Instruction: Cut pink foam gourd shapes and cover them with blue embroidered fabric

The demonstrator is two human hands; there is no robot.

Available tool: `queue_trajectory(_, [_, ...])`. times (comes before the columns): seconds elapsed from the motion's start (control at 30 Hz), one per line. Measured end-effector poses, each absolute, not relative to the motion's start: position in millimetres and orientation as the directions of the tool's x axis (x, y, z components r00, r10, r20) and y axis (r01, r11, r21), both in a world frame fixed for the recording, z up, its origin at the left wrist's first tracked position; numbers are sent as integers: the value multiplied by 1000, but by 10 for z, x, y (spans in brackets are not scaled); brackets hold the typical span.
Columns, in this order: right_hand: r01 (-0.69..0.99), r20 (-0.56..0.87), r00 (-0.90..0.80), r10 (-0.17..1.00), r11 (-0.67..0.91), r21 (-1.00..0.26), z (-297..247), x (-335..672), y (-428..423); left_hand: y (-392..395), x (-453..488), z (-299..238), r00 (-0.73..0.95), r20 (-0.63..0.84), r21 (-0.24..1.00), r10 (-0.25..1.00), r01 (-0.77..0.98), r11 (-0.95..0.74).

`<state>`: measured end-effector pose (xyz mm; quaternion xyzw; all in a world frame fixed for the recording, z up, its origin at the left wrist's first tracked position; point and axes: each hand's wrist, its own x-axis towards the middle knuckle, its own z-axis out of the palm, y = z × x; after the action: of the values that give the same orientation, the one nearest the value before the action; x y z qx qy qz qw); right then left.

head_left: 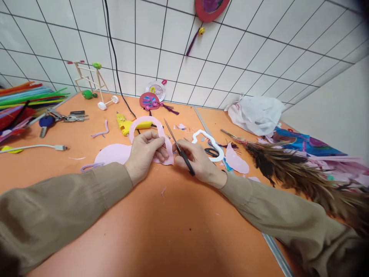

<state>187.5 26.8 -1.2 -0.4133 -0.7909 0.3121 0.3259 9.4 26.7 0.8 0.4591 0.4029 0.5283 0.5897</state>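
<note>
The person's left hand (148, 152) had its thumb and fingers curled in and nearly closed, pinching the lower part of a pink ring-shaped cutout (145, 119); the cutout was held up above the orange tabletop (173, 231), its loop arching over the knuckles and its lower corner pointing toward the right hand (198, 157). The right hand's fingers were folded around a pair of black-handled scissors (184, 157), whose blades slanted up and left beside the cutout; whether the blades were parted could not be told.

A yellow glue gun (123, 124) lay just beyond, partly hidden by the cutout; a rounded pink piece (112, 154) lay left of the left hand, partly covered by the wrist, with a purple pipe cleaner (92, 166) by its lower edge. Near the right hand lay a wavy white outline (219, 154), a black looped handle (211, 152) showing inside it; a pink teardrop-shaped piece (238, 161) lay to its right; farther right were brown feathers (276, 161) on a stick, and a crumpled white plastic bag (255, 114) rested behind them, near the tiled wall (150, 46).
</note>
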Motion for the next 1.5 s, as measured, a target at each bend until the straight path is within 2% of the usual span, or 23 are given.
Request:
queue_trajectory(0.17, [444,239,-517,822,496,-746,34,1885,256,261,92,77,142,81,970,987,-241,-45])
queue_trajectory(0.3, [357,226,-567,792,484,-799,68,1877,193,224,74,138,168,132,973,977,-209,-95])
queue_trajectory(0.47, [227,310,-584,750,518,-825,75,1868,134,174,71,173,241,238,960,941,-205,-190])
queue_trajectory(0.7, [214,347,-587,732,553,-805,65,1852,104,142,91,196,271,188,974,944,-174,-144])
queue_trajectory(0.97, [214,365,-587,722,574,-790,61,1851,94,144,88,225,306,203,973,930,-165,-158])
queue_trajectory(1.33, [98,395,-597,699,552,-828,47,1820,68,130,96,221,323,184,979,928,-144,-144])
queue_trajectory(1.5, [108,394,-572,719,542,-833,26,1816,74,127,102,207,319,143,981,937,-171,-92])
